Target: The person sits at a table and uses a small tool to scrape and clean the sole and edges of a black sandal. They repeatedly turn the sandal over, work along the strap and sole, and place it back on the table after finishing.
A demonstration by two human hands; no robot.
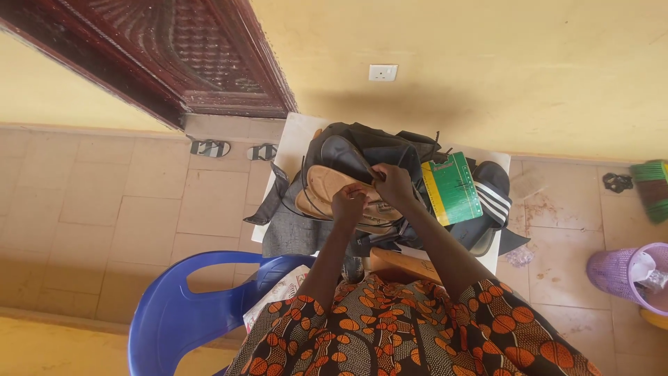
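Observation:
A black backpack (362, 150) with a tan inner panel (323, 188) lies open on a white table (296, 136). My left hand (350, 203) rests on the tan panel at the bag's mouth, fingers curled on its edge. My right hand (392, 182) pinches the bag's black flap just above it. A green book with a yellow spine (452, 188) lies to the right of my hands, beside a black shoe with white stripes (492, 198). A grey cloth (292, 230) hangs off the table's near left side.
A blue plastic chair (174, 313) stands at my left, with a printed paper (278, 296) on it. A pair of sandals (233, 149) lies by the dark wooden door (188, 56). A purple basket (623, 271) and a green broom (653, 186) are at the right.

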